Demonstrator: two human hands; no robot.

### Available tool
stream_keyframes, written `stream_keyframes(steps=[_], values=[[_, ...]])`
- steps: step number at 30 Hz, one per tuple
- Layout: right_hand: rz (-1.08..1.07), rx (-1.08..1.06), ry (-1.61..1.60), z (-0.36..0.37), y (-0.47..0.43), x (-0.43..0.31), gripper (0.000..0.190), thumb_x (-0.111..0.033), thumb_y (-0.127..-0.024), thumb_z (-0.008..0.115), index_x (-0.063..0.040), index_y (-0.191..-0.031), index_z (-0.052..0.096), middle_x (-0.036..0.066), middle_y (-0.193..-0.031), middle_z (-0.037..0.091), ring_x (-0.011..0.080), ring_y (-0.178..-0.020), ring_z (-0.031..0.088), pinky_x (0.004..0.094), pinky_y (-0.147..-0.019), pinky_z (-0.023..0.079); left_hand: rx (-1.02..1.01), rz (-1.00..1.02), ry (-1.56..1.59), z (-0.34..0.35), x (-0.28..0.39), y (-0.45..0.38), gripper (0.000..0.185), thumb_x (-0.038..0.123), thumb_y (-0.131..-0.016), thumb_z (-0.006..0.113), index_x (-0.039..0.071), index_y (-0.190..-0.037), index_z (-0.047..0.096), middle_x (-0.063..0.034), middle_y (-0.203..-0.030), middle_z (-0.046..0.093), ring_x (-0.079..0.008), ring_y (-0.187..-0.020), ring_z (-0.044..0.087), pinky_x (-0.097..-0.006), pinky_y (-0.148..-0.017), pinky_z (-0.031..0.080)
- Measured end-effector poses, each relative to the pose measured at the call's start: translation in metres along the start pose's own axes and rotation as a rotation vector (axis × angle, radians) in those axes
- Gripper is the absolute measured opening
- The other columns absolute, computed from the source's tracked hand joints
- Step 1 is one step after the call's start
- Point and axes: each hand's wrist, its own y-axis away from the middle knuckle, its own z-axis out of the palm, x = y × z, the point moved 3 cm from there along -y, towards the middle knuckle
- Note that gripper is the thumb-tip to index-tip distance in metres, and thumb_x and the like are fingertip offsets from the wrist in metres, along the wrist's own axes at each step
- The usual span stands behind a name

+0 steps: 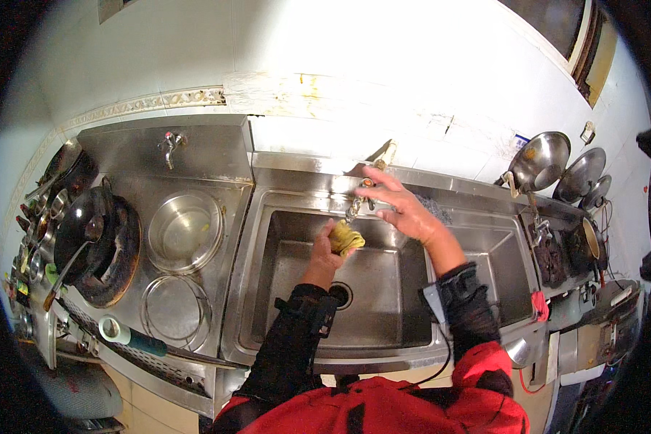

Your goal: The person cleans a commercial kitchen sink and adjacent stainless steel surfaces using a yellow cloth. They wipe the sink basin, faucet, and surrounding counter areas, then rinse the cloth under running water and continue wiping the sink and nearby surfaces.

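My left hand (324, 254) grips a crumpled yellow cloth (348, 238) over a stainless steel sink basin (374, 320). The cloth sits just under the spout of a metal faucet (353, 210). Whether water is running cannot be made out. Beside the faucet's top, my right hand (404, 209) has its fingers spread and holds nothing. Its fingertips overlap the faucet handle in the picture, and contact is unclear. A round drain (340, 294) shows in the basin floor near my left wrist.
Left of the sink are a metal pan (184, 233), a wire ring (149, 314) and a black wok (78, 233) with a ladle (70, 271). A second basin (512, 266) adjoins on the right. Metal bowls (542, 157) lean on the wall at the far right.
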Motion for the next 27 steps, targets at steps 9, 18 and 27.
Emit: stream_keyframes(steps=[9,18,27], values=[[-0.112,-0.364,0.3,0.0,-0.04,0.019,0.034,-0.012,-0.064,0.07,-0.016,-0.098,0.065,0.005,-0.103,0.052,0.0255,-0.104,0.048,0.0393,-0.086,0.041,0.152,-0.378,0.328,-0.015,-0.009,-0.026,0.019,0.021,-0.079,0.054,0.006,-0.089,0.059,-0.0078,-0.087,0.062,-0.0268,-0.079,0.061,-0.043,-0.069,0.052],[0.05,-0.144,0.6,0.017,-0.048,-0.004,0.028,-0.038,-0.061,0.069,-0.018,-0.081,0.067,0.0,-0.085,0.048,0.0197,-0.091,0.047,0.0389,-0.075,0.035,0.37,-0.483,0.254,-0.037,-0.025,-0.015,0.02,0.031,-0.081,0.054,0.012,-0.089,0.055,-0.0054,-0.089,0.059,-0.0266,-0.083,0.058,-0.0454,-0.063,0.047],[0.539,0.717,0.008,0.076,0.074,0.092,0.058,-0.034,-0.083,0.054,-0.005,-0.131,0.039,0.014,-0.125,0.043,0.0283,-0.113,0.043,0.0377,-0.096,0.034,0.288,0.186,-0.552,-0.061,-0.073,-0.017,0.033,0.036,-0.078,0.057,0.005,-0.089,0.054,-0.0097,-0.083,0.059,-0.0273,-0.062,0.058,-0.043,-0.058,0.045]])
